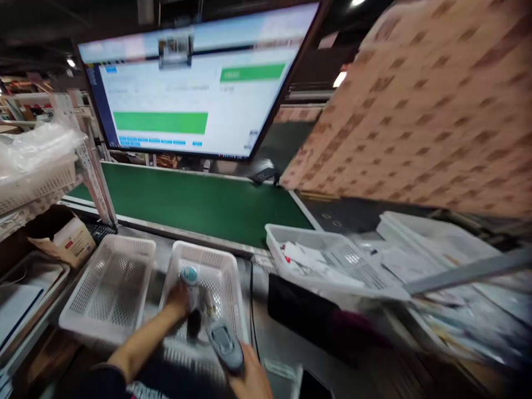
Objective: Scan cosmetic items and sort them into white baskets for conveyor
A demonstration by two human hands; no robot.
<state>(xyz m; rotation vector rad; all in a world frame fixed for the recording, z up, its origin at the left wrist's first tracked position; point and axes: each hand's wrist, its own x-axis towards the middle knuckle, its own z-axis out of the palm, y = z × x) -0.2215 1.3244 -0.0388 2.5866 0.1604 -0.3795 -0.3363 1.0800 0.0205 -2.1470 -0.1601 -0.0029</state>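
My left hand [179, 299] reaches into a white perforated plastic basket [238, 277]. Its blurred fingers are closed against a small clear container with a round blue top [189, 275]. Beside that hand, inside the basket, lie a dark item [193, 323] and other small things too blurred to name. My right hand [251, 374] is wrapped round a grey handheld barcode scanner [225, 344], held over the basket's near right corner with its head towards the items.
A second white basket [149, 255] stands at the left, by an opened cardboard box [75, 244]. Behind runs a green conveyor belt [195, 202] under a large monitor [158, 100]. Bins of packets [307, 260] sit right. A dark-sleeved arm [303, 305] crosses the bench; a cable [251, 310] lies nearby.
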